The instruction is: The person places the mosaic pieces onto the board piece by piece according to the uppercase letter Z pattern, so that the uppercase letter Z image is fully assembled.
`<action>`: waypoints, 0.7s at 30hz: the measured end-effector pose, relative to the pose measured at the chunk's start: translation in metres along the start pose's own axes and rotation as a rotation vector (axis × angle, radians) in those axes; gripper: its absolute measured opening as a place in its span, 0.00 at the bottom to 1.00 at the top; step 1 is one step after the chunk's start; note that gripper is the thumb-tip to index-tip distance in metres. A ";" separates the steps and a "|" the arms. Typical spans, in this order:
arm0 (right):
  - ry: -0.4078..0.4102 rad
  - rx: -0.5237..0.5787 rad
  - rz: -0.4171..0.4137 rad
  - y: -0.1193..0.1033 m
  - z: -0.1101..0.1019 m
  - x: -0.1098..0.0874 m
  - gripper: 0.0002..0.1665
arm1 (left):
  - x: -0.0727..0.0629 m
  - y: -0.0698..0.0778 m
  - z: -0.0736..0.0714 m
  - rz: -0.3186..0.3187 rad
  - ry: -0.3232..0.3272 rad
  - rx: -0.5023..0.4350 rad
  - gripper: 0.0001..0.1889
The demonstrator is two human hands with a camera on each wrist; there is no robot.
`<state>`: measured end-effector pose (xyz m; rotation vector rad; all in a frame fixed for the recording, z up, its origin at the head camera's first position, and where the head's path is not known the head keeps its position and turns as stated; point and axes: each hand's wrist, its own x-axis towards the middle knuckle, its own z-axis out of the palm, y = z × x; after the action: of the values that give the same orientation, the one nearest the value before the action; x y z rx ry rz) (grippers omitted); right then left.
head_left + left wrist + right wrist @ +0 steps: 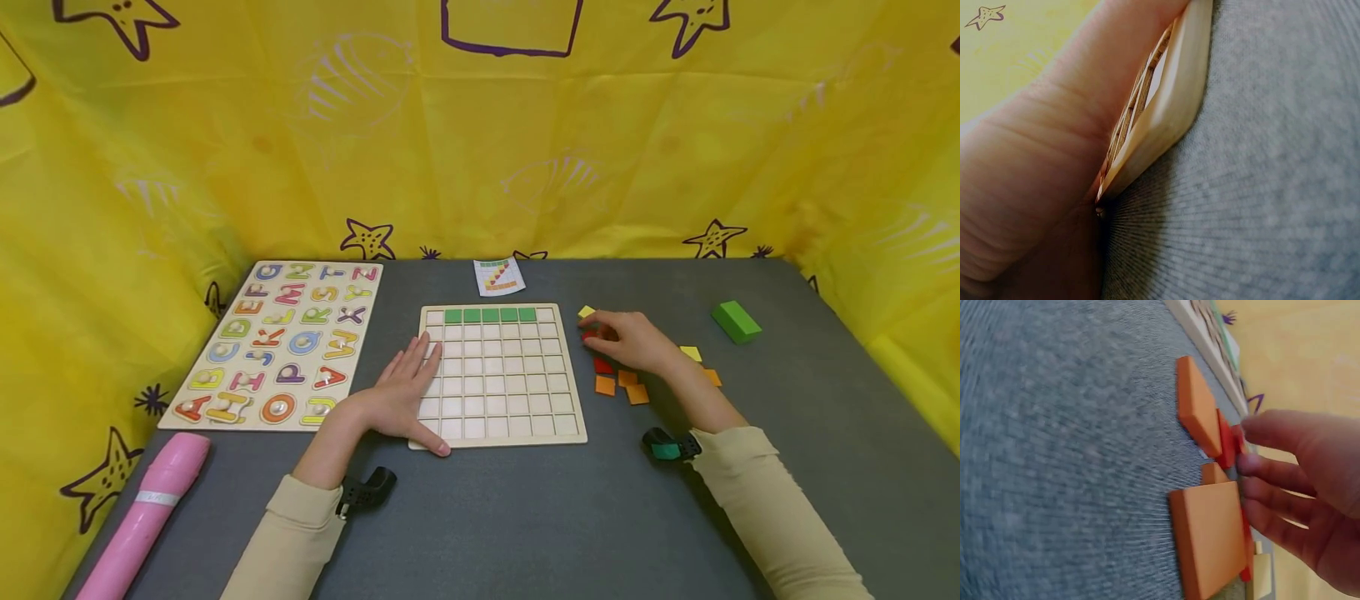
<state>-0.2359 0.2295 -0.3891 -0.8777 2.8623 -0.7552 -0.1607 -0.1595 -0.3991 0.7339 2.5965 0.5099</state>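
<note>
My left hand (405, 387) lies flat with spread fingers on the left edge of a wooden grid board (495, 442). A row of green square tiles (491, 315) fills part of the board's top row; the other cells show pale. In the left wrist view, the thumb (1129, 44) rests along the board's edge (1172, 106). My right hand (628, 340) hovers low over red tiles (603, 366) right of the board, thumb and fingers apart. Its fingertips are close to a red tile (1237, 439); whether they touch it is unclear. Orange tiles (605, 385) and a yellow tile (587, 312) lie nearby.
A small pattern card (499, 278) lies behind the board. An alphabet puzzle board (258, 422) is at left, with a pink cylindrical object (142, 533) before it. A green block (737, 322) stands at right. Another yellow tile (691, 353) lies beside my right forearm.
</note>
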 end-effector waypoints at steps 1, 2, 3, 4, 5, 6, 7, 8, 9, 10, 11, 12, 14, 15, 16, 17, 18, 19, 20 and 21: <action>-0.010 -0.001 -0.019 0.000 -0.001 -0.001 0.15 | 0.000 0.001 -0.001 0.001 0.000 -0.003 0.76; -0.020 -0.001 -0.034 0.000 -0.002 -0.001 0.15 | 0.000 0.001 -0.001 -0.002 -0.001 -0.003 0.76; -0.027 -0.002 -0.045 0.000 -0.002 -0.002 0.16 | 0.000 0.001 0.000 -0.004 -0.001 -0.001 0.76; -0.031 -0.003 -0.047 0.000 -0.003 -0.002 0.16 | 0.001 0.001 0.000 -0.006 0.000 0.001 0.76; -0.030 -0.003 -0.040 0.000 -0.002 -0.002 0.15 | 0.001 0.001 0.000 -0.005 0.003 0.001 0.76; -0.027 -0.002 -0.030 0.000 -0.002 -0.002 0.14 | 0.001 0.001 0.000 -0.004 0.005 -0.001 0.76; -0.021 -0.004 -0.018 0.001 -0.002 -0.003 0.13 | 0.001 0.001 0.000 -0.003 0.006 -0.002 0.76; -0.011 -0.005 -0.005 0.001 0.000 -0.003 0.13 | 0.001 0.001 0.000 -0.003 0.006 -0.002 0.76; 0.000 -0.006 0.007 0.002 0.001 -0.003 0.13 | 0.000 0.002 0.000 -0.003 0.005 0.000 0.76; 0.013 -0.003 0.016 0.002 0.002 -0.004 0.13 | 0.000 0.002 0.000 -0.003 0.004 0.001 0.76; 0.024 0.001 0.022 0.002 0.003 -0.004 0.14 | 0.000 0.002 0.000 -0.003 0.004 0.002 0.76; 0.034 0.002 0.021 0.003 0.003 -0.004 0.14 | 0.000 0.002 0.000 -0.003 0.004 0.005 0.75; 0.053 0.005 0.016 0.003 0.005 -0.005 0.15 | 0.001 0.003 0.000 -0.004 0.003 0.008 0.75; 0.060 0.011 0.015 0.003 0.006 -0.005 0.15 | 0.001 0.002 0.000 -0.005 0.003 0.009 0.75; 0.071 0.015 0.018 0.002 0.006 -0.004 0.15 | 0.001 0.002 0.000 -0.006 0.003 0.009 0.76; 0.083 0.015 0.022 0.002 0.007 -0.003 0.14 | 0.001 0.002 0.000 -0.006 0.004 0.010 0.76; 0.100 0.016 0.029 0.001 0.008 -0.002 0.14 | 0.001 0.002 0.000 -0.006 0.003 0.009 0.76; 0.116 0.023 0.040 -0.001 0.010 0.000 0.14 | 0.001 0.002 0.000 -0.007 0.003 0.008 0.76; 0.131 0.031 0.050 -0.003 0.011 0.002 0.14 | 0.001 0.002 0.000 -0.007 0.003 0.007 0.76; 0.143 0.042 0.059 -0.006 0.012 0.005 0.14 | 0.001 0.002 0.000 -0.008 0.003 0.007 0.76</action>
<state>-0.2343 0.2173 -0.3967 -0.7593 2.9673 -0.9034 -0.1603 -0.1574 -0.3979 0.7257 2.6038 0.5006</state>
